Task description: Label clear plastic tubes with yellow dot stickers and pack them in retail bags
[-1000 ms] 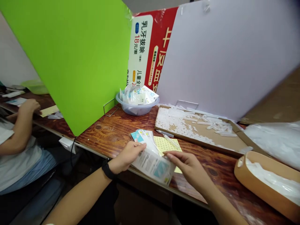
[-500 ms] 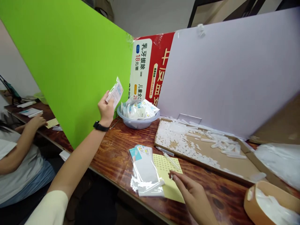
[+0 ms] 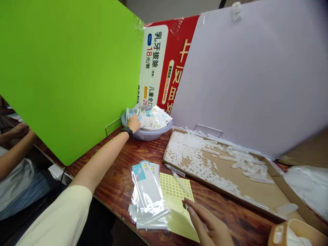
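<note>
At the blue-grey plastic basin (image 3: 146,136), my left hand (image 3: 134,123) reaches in among clear packets (image 3: 157,119) with printed cards. Its fingertips are hidden there, so whether it still grips a packet is unclear. My right hand (image 3: 208,220) is closed, pinching a small white piece (image 3: 187,206) between thumb and fingertips. Below those fingers lies a yellow sheet of round stickers (image 3: 176,187), with a clear tube (image 3: 181,182) resting on it. Left of the sheet is an overlapping stack of clear bags with white-and-teal cards (image 3: 148,186).
A shallow cardboard tray (image 3: 271,194) holds many small white pieces and clear tubes. An orange-tan container (image 3: 289,232) and a clear plastic bag (image 3: 307,186) stand at right. Green (image 3: 77,75) and pale (image 3: 243,75) panels rise behind. Beyond the green panel, another person's arm (image 3: 17,150) shows.
My left hand has come down from in front of the green panel, where it held a card packet, into the basin. My right hand keeps its pinch over the sheet. The view has shifted slightly.
</note>
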The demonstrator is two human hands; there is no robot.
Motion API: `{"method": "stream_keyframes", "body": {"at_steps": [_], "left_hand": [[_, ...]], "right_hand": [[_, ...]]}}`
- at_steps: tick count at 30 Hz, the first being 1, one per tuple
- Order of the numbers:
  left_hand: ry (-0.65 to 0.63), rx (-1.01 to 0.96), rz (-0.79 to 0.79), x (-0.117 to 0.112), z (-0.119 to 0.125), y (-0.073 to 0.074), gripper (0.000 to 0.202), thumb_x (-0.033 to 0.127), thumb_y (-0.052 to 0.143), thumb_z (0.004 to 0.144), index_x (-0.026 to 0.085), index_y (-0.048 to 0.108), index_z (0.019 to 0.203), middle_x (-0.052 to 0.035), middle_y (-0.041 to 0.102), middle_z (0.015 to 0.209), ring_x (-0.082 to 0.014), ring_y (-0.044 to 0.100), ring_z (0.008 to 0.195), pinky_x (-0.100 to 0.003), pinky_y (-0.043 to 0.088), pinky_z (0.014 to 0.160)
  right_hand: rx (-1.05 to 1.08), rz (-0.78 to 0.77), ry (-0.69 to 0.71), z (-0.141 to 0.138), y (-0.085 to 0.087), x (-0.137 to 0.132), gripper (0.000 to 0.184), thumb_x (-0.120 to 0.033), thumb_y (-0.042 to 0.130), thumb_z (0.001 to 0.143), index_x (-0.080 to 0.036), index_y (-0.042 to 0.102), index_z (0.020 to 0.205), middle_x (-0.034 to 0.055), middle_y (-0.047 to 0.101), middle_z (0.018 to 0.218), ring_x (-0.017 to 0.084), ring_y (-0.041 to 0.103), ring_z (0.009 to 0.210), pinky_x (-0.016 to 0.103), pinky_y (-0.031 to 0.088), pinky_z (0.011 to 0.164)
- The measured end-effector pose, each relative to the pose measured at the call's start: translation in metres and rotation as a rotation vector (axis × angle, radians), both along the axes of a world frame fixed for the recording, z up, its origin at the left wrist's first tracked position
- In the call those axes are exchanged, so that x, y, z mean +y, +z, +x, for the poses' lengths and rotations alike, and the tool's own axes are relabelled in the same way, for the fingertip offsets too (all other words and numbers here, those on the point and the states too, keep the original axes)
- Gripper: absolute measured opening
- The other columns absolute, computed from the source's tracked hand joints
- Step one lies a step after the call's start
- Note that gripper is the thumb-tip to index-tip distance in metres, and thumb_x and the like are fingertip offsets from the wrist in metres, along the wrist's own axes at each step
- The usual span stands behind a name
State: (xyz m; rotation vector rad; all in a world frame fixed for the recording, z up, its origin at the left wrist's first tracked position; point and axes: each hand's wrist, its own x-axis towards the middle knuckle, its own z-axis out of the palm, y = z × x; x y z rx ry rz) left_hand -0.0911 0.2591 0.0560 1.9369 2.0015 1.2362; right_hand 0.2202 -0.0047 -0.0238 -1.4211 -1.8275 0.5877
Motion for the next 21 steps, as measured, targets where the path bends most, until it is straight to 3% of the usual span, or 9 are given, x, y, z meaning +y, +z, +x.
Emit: {"method": "stream_keyframes", "body": {"at_steps": [2, 5, 9, 11, 15, 17, 18, 20, 21], "left_hand": [[0.015, 0.095, -0.031, 0.000, 0.001, 0.004, 0.028, 0.034, 0.058, 0.089, 0.012, 0.061, 0.107, -0.0099, 0.061, 0.113, -0.0223, 0.058, 0.106, -0.048, 0.046, 0.094], [0.010, 0.210, -0.011, -0.009, 0.008, 0.012, 0.027, 0.032, 0.057, 0.089, 0.012, 0.061, 0.107, -0.0108, 0.060, 0.115, -0.0248, 0.055, 0.113, -0.051, 0.043, 0.099], [-0.094, 0.342, 0.100, -0.049, 0.013, 0.020, 0.037, 0.020, 0.037, 0.096, -0.004, 0.052, 0.120, -0.0248, 0.049, 0.131, -0.0289, 0.036, 0.134, -0.049, 0.029, 0.112], [-0.234, 0.426, 0.144, -0.087, 0.012, 0.018, 0.042, 0.016, 0.028, 0.096, -0.008, 0.047, 0.126, -0.0271, 0.043, 0.138, -0.0274, 0.028, 0.139, -0.043, 0.023, 0.117], [-0.605, 0.613, 0.179, -0.188, -0.008, -0.001, 0.039, 0.007, 0.032, 0.093, 0.003, 0.055, 0.124, -0.0174, 0.048, 0.140, -0.0223, 0.030, 0.140, -0.039, 0.026, 0.117], [-0.926, 0.906, 0.332, -0.242, -0.028, -0.015, 0.037, 0.005, 0.041, 0.089, 0.005, 0.056, 0.124, -0.0173, 0.054, 0.134, -0.0265, 0.036, 0.136, -0.045, 0.032, 0.115], [-1.051, 0.959, 0.407, -0.267, -0.040, -0.023, 0.034, 0.007, 0.046, 0.088, 0.006, 0.059, 0.119, -0.0167, 0.058, 0.130, -0.0279, 0.040, 0.134, -0.047, 0.034, 0.114], [-1.103, 0.939, 0.377, -0.315, -0.066, -0.042, 0.031, 0.011, 0.050, 0.086, 0.009, 0.064, 0.113, -0.0146, 0.059, 0.129, -0.0265, 0.042, 0.133, -0.044, 0.035, 0.114], [-1.063, 0.873, 0.343, -0.337, -0.079, -0.053, 0.031, 0.011, 0.050, 0.085, 0.011, 0.065, 0.112, -0.0122, 0.060, 0.129, -0.0258, 0.044, 0.132, -0.044, 0.036, 0.114]], "right_hand": [[0.012, 0.015, -0.031, 0.000, -0.003, 0.003, 0.038, -0.047, 0.053, 0.086, -0.019, 0.075, 0.100, 0.0096, 0.073, 0.102, 0.025, 0.071, 0.092, 0.031, 0.057, 0.085], [0.058, 0.026, -0.093, -0.001, -0.008, 0.009, 0.041, -0.050, 0.053, 0.084, -0.018, 0.075, 0.096, 0.0107, 0.074, 0.098, 0.025, 0.071, 0.090, 0.031, 0.057, 0.081], [0.140, -0.013, -0.192, -0.001, -0.012, 0.013, 0.040, -0.052, 0.056, 0.082, -0.015, 0.072, 0.086, 0.0123, 0.074, 0.091, 0.024, 0.070, 0.077, 0.031, 0.056, 0.070], [0.167, -0.011, -0.235, 0.000, -0.013, 0.014, 0.039, -0.051, 0.055, 0.083, -0.015, 0.070, 0.086, 0.0124, 0.073, 0.091, 0.024, 0.069, 0.076, 0.033, 0.055, 0.070], [0.193, 0.032, -0.248, 0.005, -0.009, 0.012, 0.036, -0.045, 0.056, 0.081, -0.014, 0.071, 0.091, 0.0121, 0.073, 0.092, 0.026, 0.069, 0.084, 0.037, 0.054, 0.077], [0.200, 0.068, -0.258, 0.010, -0.006, 0.010, 0.034, -0.042, 0.056, 0.081, -0.014, 0.072, 0.092, 0.0123, 0.073, 0.093, 0.026, 0.069, 0.086, 0.038, 0.054, 0.080], [0.204, 0.084, -0.274, 0.013, -0.004, 0.008, 0.034, -0.041, 0.056, 0.080, -0.014, 0.073, 0.093, 0.0125, 0.073, 0.094, 0.026, 0.069, 0.086, 0.039, 0.053, 0.082], [0.219, 0.104, -0.328, 0.021, 0.000, 0.002, 0.036, -0.041, 0.057, 0.080, -0.014, 0.072, 0.099, 0.0126, 0.073, 0.095, 0.025, 0.069, 0.085, 0.040, 0.054, 0.081], [0.225, 0.113, -0.368, 0.026, 0.003, -0.002, 0.038, -0.041, 0.057, 0.080, -0.014, 0.071, 0.104, 0.0125, 0.073, 0.096, 0.025, 0.069, 0.083, 0.039, 0.054, 0.079]]}}
